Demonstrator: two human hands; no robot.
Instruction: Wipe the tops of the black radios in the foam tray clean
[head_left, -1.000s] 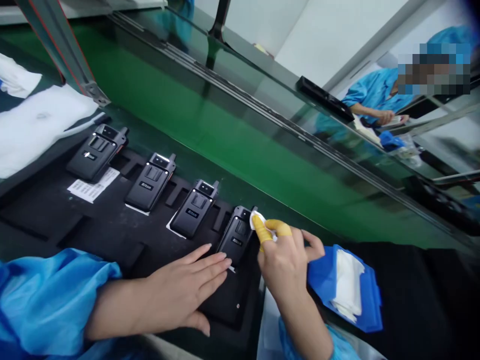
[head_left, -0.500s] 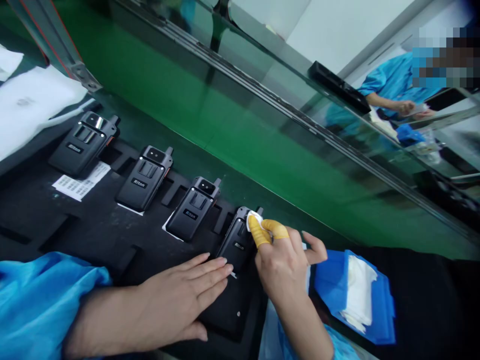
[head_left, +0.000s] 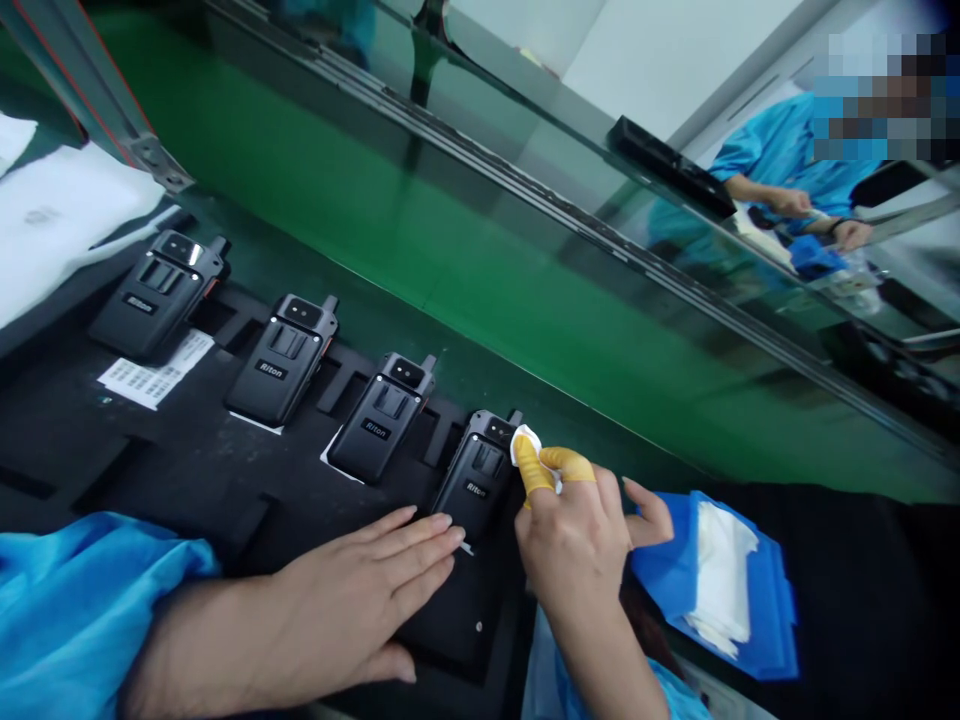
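My right hand (head_left: 574, 510), with yellow finger cots on two fingers, pinches a small white wiping cloth (head_left: 526, 438) at the upper right edge of a black handheld radio (head_left: 474, 480) marked "Riton". Lying flat with fingers stretched out, my left hand (head_left: 382, 590) rests its fingertips on that radio's lower end. To its left, a second radio (head_left: 379, 430), a third radio (head_left: 281, 365) and a further radio (head_left: 146, 300) lie in a slanting row, backs up, on black foam (head_left: 180, 460). White paper labels (head_left: 161, 372) stick out from under them.
A blue bin (head_left: 780, 610) holding folded white cloths (head_left: 724, 570) stands right of my right hand. Behind the radios runs a green panel (head_left: 420, 250) below a metal rail. White bags (head_left: 67, 220) lie at far left. Across the glass, a person in blue (head_left: 772, 150) handles something.
My right hand has moved slightly right with the cloth, from the camera area to the radio's edge, uncovering the lens window. The left hand stays put. The view has shifted slightly.
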